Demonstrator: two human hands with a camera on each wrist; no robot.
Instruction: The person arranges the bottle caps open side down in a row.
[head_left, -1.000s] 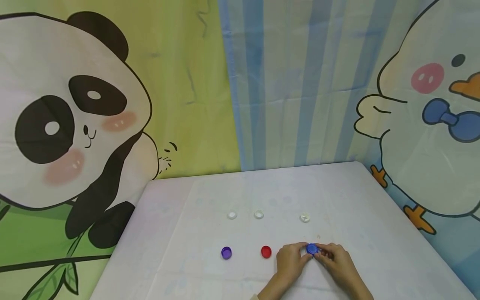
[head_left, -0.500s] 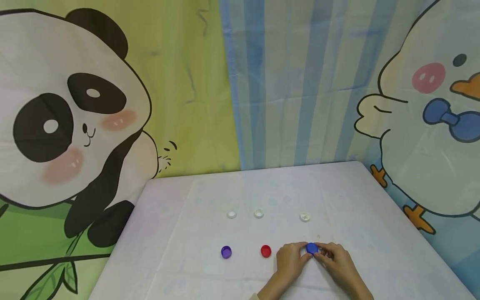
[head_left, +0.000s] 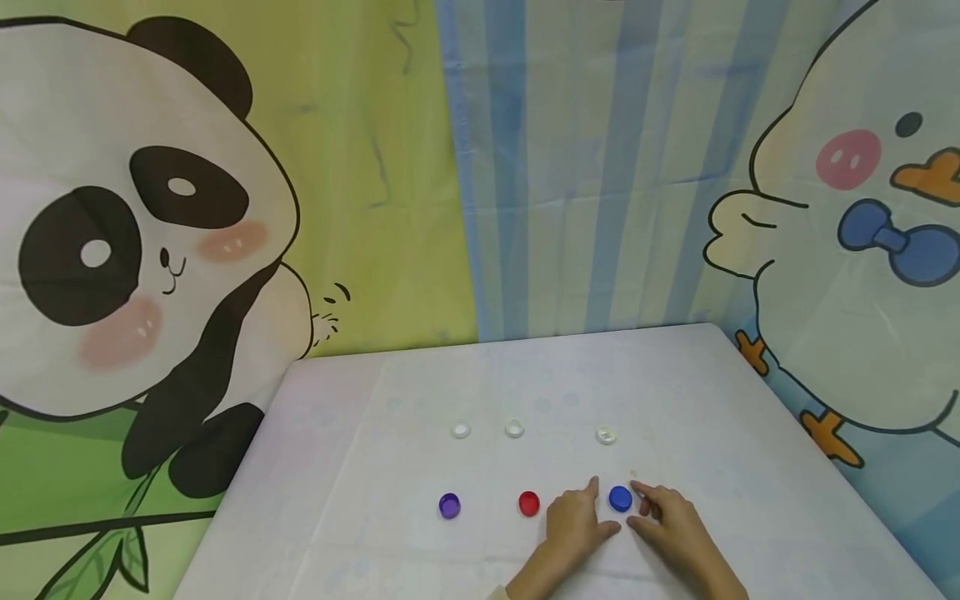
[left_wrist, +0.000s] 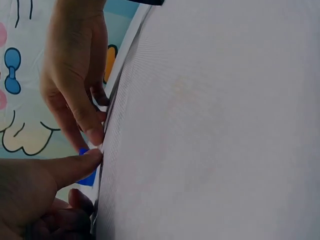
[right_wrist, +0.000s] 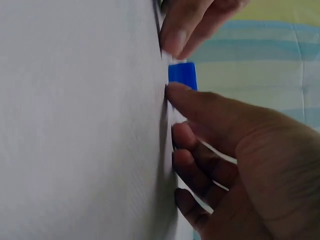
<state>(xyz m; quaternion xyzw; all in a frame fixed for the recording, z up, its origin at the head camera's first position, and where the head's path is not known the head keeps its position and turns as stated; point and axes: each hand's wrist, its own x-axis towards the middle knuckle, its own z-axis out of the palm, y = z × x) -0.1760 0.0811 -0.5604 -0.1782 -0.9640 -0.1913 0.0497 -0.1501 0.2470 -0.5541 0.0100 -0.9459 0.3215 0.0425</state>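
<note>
A small round blue cap [head_left: 620,499], like a bottle cap, lies flat on the white table between my two hands in the head view. To its left is my left hand [head_left: 573,525], thumb and index finger spread apart and off the cap. My right hand [head_left: 673,527] is at its right side, thumb and index finger parted close to its edge. From the right wrist view, the blue cap [right_wrist: 183,75] stands just beyond the right thumb. In the left wrist view, the left thumb covers part of the blue cap [left_wrist: 88,178].
On the white table [head_left: 375,533], a red cap [head_left: 528,503] and a purple cap [head_left: 449,506] lie left of the hands. Farther back are three small whitish rings or lids: one left [head_left: 461,429], one middle [head_left: 514,427], one right [head_left: 606,436]. A cartoon-printed curtain [head_left: 390,167] stands behind.
Both hands held the blue cap by its sides before; now their fingers have parted and let it go on the table. The other caps stay where they were.
</note>
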